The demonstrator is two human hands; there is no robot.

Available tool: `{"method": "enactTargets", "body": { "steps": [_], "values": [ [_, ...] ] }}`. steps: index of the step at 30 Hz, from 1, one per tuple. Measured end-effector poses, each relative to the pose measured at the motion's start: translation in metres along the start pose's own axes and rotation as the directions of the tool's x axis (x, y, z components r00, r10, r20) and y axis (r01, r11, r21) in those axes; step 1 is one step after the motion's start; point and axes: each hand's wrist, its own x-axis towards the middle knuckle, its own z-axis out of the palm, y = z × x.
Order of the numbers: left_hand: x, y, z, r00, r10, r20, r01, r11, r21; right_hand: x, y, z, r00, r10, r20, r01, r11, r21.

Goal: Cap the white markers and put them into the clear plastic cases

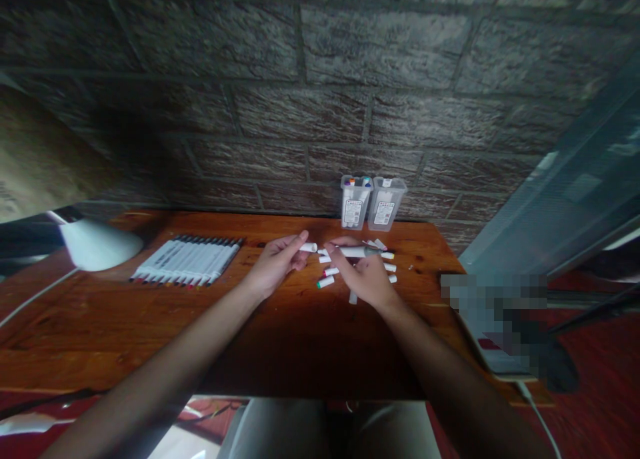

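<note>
My left hand (278, 262) pinches a white marker cap (309, 247) between thumb and fingers above the wooden table (150, 319). My right hand (364, 272) grips a white marker (356, 252), its uncapped tip pointing right. The cap and the marker's left end sit a short gap apart. Several loose white caps with coloured ends (326, 282) lie on the table under and around both hands.
A row of several capped markers (186, 262) lies at the left. Two clear plastic marker boxes (356, 202) stand against the brick wall. A white lamp shade (97, 244) with its cable sits far left. A blurred patch (493, 312) covers the table's right edge.
</note>
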Motion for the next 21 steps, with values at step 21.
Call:
{"method": "enactTargets", "body": {
  "steps": [21],
  "values": [
    [0.0003, -0.0006, -0.0001, 1.000, -0.018, -0.013, 0.018, 1.000, -0.020, -0.0008, -0.0030, -0.0004, 0.997, 0.018, -0.071, -0.017, 1.000, 0.015]
  ]
}}
